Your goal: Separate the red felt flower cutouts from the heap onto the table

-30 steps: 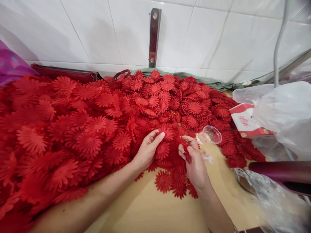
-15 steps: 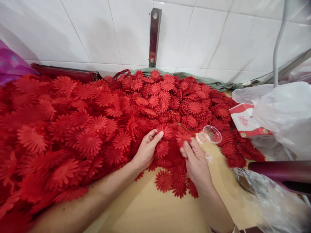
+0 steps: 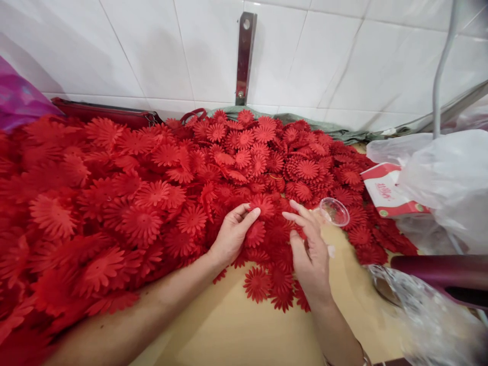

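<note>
The left hand [image 3: 233, 235] rests on the near edge of the heap of red flower cut-outs [image 3: 152, 193], thumb and forefinger closed on the rim of one flower [image 3: 262, 204] at its 1 o'clock. The right hand [image 3: 310, 249] hovers just beside it at 3 o'clock, fingers spread and holding nothing, fingertips over the flowers at the heap's near edge. This looks like the picking stage of sorting single flowers off the pile; the next move seems to call for a fine pinch that lifts one layer only, since the petals overlap and cling. At 2 o'clock from the right hand a clear plastic cup [image 3: 334, 211] lies on its side on the wooden table [image 3: 236, 330]. Farther out at 3 o'clock lie a red-and-white carton [image 3: 385, 193] and plastic bags [image 3: 450, 178].
</note>
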